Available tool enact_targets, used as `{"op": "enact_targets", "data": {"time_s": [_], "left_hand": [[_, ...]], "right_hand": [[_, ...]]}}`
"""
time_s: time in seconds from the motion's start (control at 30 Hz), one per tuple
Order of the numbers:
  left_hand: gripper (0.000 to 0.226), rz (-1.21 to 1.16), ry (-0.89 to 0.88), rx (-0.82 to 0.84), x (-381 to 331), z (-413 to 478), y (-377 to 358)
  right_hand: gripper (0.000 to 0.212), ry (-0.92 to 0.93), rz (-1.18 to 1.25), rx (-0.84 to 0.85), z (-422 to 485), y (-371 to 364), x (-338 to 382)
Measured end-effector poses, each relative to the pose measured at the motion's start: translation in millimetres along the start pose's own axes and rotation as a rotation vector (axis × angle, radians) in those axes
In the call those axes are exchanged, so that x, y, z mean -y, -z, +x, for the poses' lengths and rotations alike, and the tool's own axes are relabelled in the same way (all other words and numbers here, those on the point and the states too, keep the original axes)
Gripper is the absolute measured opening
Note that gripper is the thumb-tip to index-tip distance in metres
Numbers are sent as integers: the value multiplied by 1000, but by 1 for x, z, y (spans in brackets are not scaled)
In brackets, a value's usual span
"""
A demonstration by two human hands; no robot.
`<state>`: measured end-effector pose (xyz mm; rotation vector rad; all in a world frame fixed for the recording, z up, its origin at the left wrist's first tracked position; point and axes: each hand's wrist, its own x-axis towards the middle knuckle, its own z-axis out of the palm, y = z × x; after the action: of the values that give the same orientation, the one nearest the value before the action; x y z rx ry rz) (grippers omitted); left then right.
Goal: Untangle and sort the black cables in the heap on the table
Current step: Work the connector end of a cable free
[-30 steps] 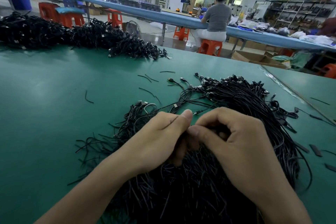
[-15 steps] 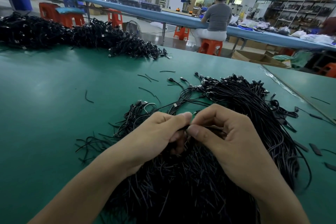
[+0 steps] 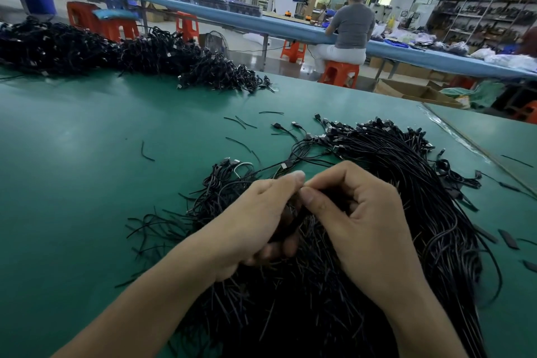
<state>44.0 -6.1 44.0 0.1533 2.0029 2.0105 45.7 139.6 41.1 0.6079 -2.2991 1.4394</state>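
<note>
A big heap of thin black cables (image 3: 406, 183) with small plugs at their far ends lies on the green table (image 3: 87, 183) right in front of me. My left hand (image 3: 255, 221) and my right hand (image 3: 357, 218) meet above the heap's middle, thumbs almost touching. The left hand's fingers curl round a small bunch of black cables (image 3: 293, 221). The right hand pinches the same strands between thumb and forefinger. The strands inside the palms are hidden.
A second long pile of black cables (image 3: 116, 52) runs along the table's far left edge. Short loose cable bits (image 3: 241, 122) lie between the heaps. Black scraps (image 3: 508, 238) sit at the right. A person on an orange stool (image 3: 340, 73) works at a blue bench behind.
Both hands stayed together over the heap. The left hand's fingers have closed further round a bunch of strands, and the right hand's pinch has shifted slightly upward.
</note>
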Motion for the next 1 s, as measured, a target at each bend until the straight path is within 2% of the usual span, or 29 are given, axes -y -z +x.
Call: {"op": "enact_targets", "data": {"time_s": [0.07, 0.17, 0.23, 0.33, 0.43, 0.6, 0.77, 0.9, 1.0], "left_hand": [[55, 89, -14, -13, 7, 4, 7], [62, 52, 9, -72, 11, 10, 20], [61, -72, -19, -116, 11, 13, 25], [62, -234, -32, -148, 12, 16, 28], [63, -368, -44, -121, 11, 18, 30], [73, -383, -102, -117, 13, 17, 33], [75, -344, -138, -66, 13, 16, 31], [69, -229, -143, -172, 14, 16, 25], [73, -208, -139, -218, 16, 16, 23]], "right_hand": [[6, -75, -11, 42, 1, 5, -3], [40, -230, -102, 84, 2, 19, -10], [51, -306, -240, 138, 0, 23, -13], [45, -411, -521, 316, -4, 15, -16], [42, -478, -673, 439, -8, 0, -18], [27, -477, -690, 491, -12, -7, -15], [17, -454, -707, 442, -12, -5, -12], [21, -409, -765, 389, -13, -1, -5], [21, -349, -768, 358, -12, 3, 0]]}}
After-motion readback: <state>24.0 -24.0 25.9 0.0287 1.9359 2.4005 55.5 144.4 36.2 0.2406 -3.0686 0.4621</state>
